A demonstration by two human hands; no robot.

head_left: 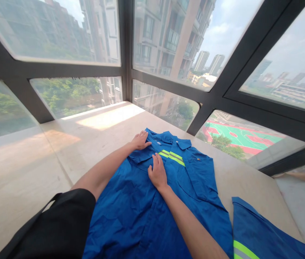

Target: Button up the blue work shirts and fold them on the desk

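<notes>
Both open, my left hand [141, 140] and right hand [158, 172] lie on a blue collared cloth shirt [145, 203], its long axis running away from me, collar [184, 144] farthest

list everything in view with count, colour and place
shirt: one, blue, yellow-striped, on the ledge
cloth: one, blue, yellow-striped, right of the shirt
ledge: one, beige, under the shirt
window frames: several, dark grey, behind the ledge
buildings: several, beige and grey, outside
trees: several, green, outside
court: at least one, green and red, outside right
ring: one, pale, left hand
sleeve: one, black, lower left
left hand: one, on the shirt's upper left
right hand: one, on shirt, near stripes
</notes>
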